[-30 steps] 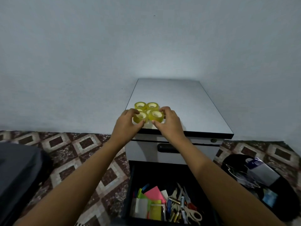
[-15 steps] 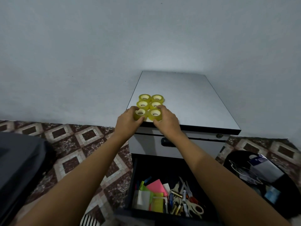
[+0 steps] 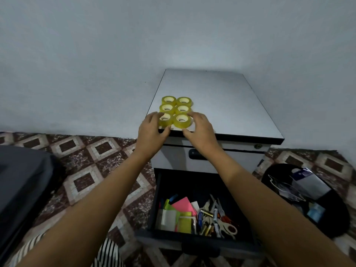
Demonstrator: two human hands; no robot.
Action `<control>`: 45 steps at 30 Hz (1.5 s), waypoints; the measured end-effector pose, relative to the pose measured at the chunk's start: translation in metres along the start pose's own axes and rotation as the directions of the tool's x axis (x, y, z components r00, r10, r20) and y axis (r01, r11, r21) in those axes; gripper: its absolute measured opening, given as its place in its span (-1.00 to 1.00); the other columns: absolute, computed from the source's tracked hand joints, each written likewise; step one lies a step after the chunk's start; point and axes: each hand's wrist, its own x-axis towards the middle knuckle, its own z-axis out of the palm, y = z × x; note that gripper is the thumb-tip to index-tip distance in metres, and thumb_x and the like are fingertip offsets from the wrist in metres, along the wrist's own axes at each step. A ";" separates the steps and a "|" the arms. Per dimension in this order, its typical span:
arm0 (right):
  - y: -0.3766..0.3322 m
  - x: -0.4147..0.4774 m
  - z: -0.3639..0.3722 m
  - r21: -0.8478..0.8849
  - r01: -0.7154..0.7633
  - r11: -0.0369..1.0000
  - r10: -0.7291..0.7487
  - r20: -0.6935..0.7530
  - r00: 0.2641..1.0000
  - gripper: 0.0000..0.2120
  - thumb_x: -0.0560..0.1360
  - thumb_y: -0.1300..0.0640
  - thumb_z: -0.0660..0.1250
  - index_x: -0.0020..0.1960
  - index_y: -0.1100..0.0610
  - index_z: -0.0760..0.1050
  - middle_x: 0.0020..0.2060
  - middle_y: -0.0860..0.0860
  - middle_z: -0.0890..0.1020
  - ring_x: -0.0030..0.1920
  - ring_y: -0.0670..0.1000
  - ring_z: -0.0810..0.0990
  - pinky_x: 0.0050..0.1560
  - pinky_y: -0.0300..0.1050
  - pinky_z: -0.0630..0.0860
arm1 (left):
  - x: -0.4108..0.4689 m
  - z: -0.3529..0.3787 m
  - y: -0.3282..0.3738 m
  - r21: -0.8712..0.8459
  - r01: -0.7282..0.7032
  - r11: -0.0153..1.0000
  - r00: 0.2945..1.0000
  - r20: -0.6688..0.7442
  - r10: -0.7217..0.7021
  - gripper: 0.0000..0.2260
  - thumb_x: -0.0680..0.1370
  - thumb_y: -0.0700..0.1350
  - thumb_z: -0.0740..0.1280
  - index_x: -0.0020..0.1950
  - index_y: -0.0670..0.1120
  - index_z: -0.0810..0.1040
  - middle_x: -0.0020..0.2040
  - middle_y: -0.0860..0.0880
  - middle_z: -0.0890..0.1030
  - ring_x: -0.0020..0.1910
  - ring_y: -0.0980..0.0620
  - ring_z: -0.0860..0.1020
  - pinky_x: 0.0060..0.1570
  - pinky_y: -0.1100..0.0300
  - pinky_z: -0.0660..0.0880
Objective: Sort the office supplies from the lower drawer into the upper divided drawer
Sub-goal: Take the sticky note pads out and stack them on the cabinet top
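Left hand (image 3: 152, 130) and right hand (image 3: 200, 130), fingers half-curled, cup the 6 o'clock tape rolls (image 3: 176, 110); nudge toward 12, off the cabinet top (image 3: 221, 103) edge.

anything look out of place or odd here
Six tape rolls sit in a neat block on the cabinet top, at its front left edge, not in a drawer. The upper drawer is closed. The lower drawer is open, its supplies jumbled.

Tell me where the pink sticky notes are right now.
In the head view, the pink square paper sticky-note pad lies in the open black lower drawer, left of centre, between green notes and a white card.
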 end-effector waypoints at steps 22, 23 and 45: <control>0.128 -0.172 0.079 -0.144 -0.332 0.932 0.359 0.480 0.801 -0.63 0.49 0.13 0.37 0.28 0.16 0.48 0.17 0.11 0.53 0.15 0.09 0.55 0.16 -0.08 0.47 | -0.168 0.117 -0.055 0.187 0.172 0.967 0.615 0.747 -0.253 -0.67 0.54 -0.20 0.27 0.32 -0.17 0.45 0.26 -0.18 0.43 0.27 -0.13 0.42 0.21 0.21 0.28; 0.132 -0.173 0.084 -0.157 -0.340 0.927 0.371 0.504 0.780 -0.63 0.49 0.12 0.37 0.27 0.16 0.49 0.16 0.12 0.54 0.14 0.09 0.56 0.14 -0.09 0.48 | -0.169 0.120 -0.059 0.209 0.172 0.963 0.592 0.759 -0.270 -0.65 0.55 -0.21 0.26 0.34 -0.18 0.43 0.28 -0.18 0.40 0.29 -0.14 0.40 0.22 0.21 0.26; 0.150 -0.175 0.087 -0.083 -0.466 0.881 0.441 0.502 0.744 -0.86 0.51 0.22 0.31 0.01 0.20 0.61 -0.11 0.11 0.65 -0.08 0.08 0.60 -0.16 -0.17 0.40 | -0.170 0.138 -0.056 0.137 0.197 0.971 0.543 0.809 -0.225 -0.84 0.52 -0.19 0.28 0.03 -0.18 0.60 -0.02 -0.14 0.63 -0.01 -0.07 0.57 0.00 0.13 0.48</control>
